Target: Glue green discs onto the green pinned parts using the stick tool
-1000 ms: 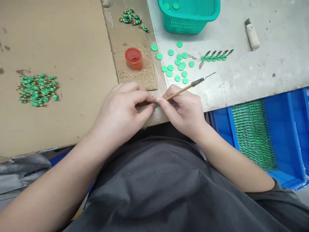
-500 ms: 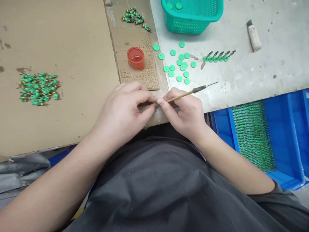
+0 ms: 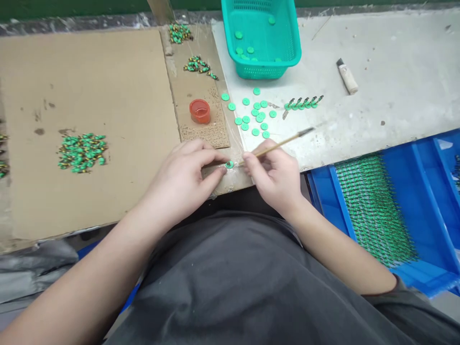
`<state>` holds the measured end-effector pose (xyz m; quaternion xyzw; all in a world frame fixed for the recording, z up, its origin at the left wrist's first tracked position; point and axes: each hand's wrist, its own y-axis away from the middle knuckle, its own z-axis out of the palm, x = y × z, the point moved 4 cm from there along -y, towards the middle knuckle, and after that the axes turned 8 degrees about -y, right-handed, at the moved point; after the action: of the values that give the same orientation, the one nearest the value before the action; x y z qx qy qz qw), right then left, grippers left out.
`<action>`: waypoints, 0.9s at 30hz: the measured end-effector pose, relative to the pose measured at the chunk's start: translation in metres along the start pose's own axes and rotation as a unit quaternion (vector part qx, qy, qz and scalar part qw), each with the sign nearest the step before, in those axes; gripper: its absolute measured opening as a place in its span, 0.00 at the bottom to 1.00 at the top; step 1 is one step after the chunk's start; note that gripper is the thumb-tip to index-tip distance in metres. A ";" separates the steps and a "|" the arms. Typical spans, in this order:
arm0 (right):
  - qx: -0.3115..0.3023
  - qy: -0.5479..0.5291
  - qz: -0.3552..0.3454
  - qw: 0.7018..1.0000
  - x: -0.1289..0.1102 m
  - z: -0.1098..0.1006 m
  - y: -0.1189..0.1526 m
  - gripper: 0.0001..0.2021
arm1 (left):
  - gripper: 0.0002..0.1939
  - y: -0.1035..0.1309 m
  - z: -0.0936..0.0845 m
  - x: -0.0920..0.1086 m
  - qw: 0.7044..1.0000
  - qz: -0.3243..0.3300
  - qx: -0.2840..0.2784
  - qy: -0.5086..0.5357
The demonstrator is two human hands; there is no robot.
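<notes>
My left hand (image 3: 183, 177) is closed at the table's front edge, thumb and index finger at the left side of a small round green base (image 3: 229, 164). Something small and dark shows on the base beside the fingertips, too small to make out. Just to the right, my right hand (image 3: 275, 175) pinches a thin wooden-handled brush (image 3: 280, 143). The brush's dark end points up and right, away from the base; its bare handle end is close to the base. Several loose green two-holed bases (image 3: 255, 112) lie beyond my right hand.
A red cup (image 3: 200, 111) of liquid stands on cardboard (image 3: 204, 139). Small green-and-black figures lie in piles (image 3: 82, 153). Farther off are a green basket (image 3: 262, 72), a row of figures on bases (image 3: 302, 105) and a tube (image 3: 347, 76). Blue trays (image 3: 420, 201) sit at right.
The view has tilted up, showing more of the table's far side. My hands have moved slightly apart, and the green base between them is now visible.
</notes>
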<state>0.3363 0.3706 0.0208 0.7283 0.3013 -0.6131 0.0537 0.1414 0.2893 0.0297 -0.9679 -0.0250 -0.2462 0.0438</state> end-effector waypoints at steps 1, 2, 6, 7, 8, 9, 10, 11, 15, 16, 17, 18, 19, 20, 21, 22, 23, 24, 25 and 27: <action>0.028 -0.009 0.009 1.000 -0.001 -0.008 0.004 0.14 | 0.13 0.001 -0.001 -0.001 1.000 -0.003 -0.007 0.001; 0.053 -0.012 0.015 0.998 -0.002 -0.017 0.009 0.14 | 0.13 0.002 -0.003 -0.001 1.000 -0.008 -0.012 0.002; 0.091 0.017 0.034 0.995 -0.005 -0.049 0.027 0.12 | 0.15 0.005 -0.008 0.004 1.000 -0.019 0.003 -0.003; 0.092 0.027 0.038 0.995 -0.005 -0.055 0.032 0.11 | 0.14 0.006 -0.009 0.007 1.000 -0.014 0.016 -0.008; 0.093 0.034 0.042 0.994 -0.006 -0.060 0.036 0.11 | 0.13 0.006 -0.010 0.011 0.999 -0.006 0.030 -0.013; 0.094 0.035 0.048 0.994 -0.006 -0.065 0.039 0.10 | 0.13 0.006 -0.011 0.014 0.999 0.000 0.038 -0.016; 0.095 0.031 0.053 0.994 -0.005 -0.068 0.043 0.10 | 0.13 0.004 -0.012 0.017 0.999 0.007 0.043 -0.015; 0.097 0.021 0.059 0.993 -0.004 -0.071 0.045 0.10 | 0.14 0.000 -0.014 0.019 0.999 0.001 0.048 -0.011; 0.109 -0.016 0.060 0.992 0.003 -0.081 0.047 0.11 | 0.13 -0.045 -0.019 0.031 0.999 -0.012 0.040 0.008; 0.114 -0.018 0.060 0.992 0.005 -0.084 0.046 0.11 | 0.13 -0.063 -0.020 0.036 0.999 -0.008 0.035 0.006; 0.119 -0.019 0.062 0.991 0.006 -0.087 0.046 0.11 | 0.13 -0.082 -0.019 0.042 1.000 -0.005 0.030 0.002; 0.123 -0.019 0.064 0.990 0.008 -0.090 0.046 0.11 | 0.13 -0.101 -0.018 0.048 1.000 -0.002 0.023 -0.007; 0.125 -0.018 0.066 0.990 0.009 -0.093 0.046 0.12 | 0.13 -0.119 -0.015 0.054 1.000 0.006 0.012 -0.017; 0.125 -0.017 0.067 0.990 0.009 -0.095 0.046 0.12 | 0.13 -0.135 -0.011 0.060 1.000 0.016 0.006 -0.023; 0.125 -0.015 0.067 0.990 0.010 -0.097 0.047 0.12 | 0.13 -0.148 -0.008 0.065 0.999 0.025 0.004 -0.030; 0.125 -0.014 0.066 0.990 0.011 -0.099 0.048 0.11 | 0.12 -0.158 -0.005 0.069 0.999 0.036 0.000 -0.036; 0.126 -0.014 0.064 0.990 0.011 -0.101 0.049 0.11 | 0.12 -0.165 -0.002 0.074 0.998 0.049 -0.003 -0.040; 0.127 -0.015 0.060 0.990 0.012 -0.104 0.050 0.11 | 0.12 -0.170 0.001 0.078 0.997 0.063 -0.007 -0.043; 0.131 -0.017 0.057 0.990 0.012 -0.106 0.051 0.10 | 0.13 -0.174 0.003 0.083 0.996 0.078 -0.010 -0.043; 0.138 -0.023 0.053 0.989 0.013 -0.110 0.052 0.09 | 0.14 -0.180 0.008 0.095 0.991 0.120 0.000 -0.051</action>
<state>0.4583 0.3826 0.0204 0.7296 0.1731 -0.6616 -0.0079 0.2156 0.4716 0.0811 -0.9752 0.0891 -0.1894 0.0718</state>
